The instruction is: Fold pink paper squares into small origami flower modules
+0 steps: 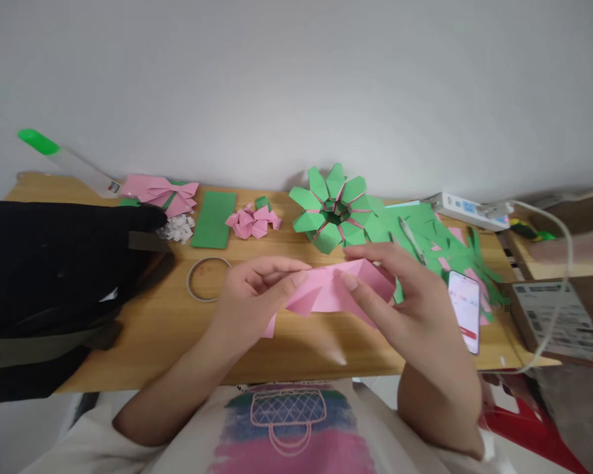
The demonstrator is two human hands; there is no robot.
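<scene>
A folded pink paper (329, 289) is held above the middle of the wooden table, its creases partly raised. My left hand (250, 296) pinches its left end between thumb and fingers. At the right end, my right hand (405, 296) grips the paper, thumb on the near face and fingers behind. Just beyond the hands stands a green paper ring of petals (333, 210) with pink edges. A roll of tape (192, 280) lies left of my left hand. Part of another pink piece (269, 327) shows below my left hand.
A black bag (54, 283) covers the table's left side. Along the back are pink folded pieces (252, 221), a green sheet (214, 220) and white pieces (179, 229). On the right are green scraps (445, 240), a cutter (412, 240), a phone (464, 309), a power strip (467, 210) and a carton (563, 319).
</scene>
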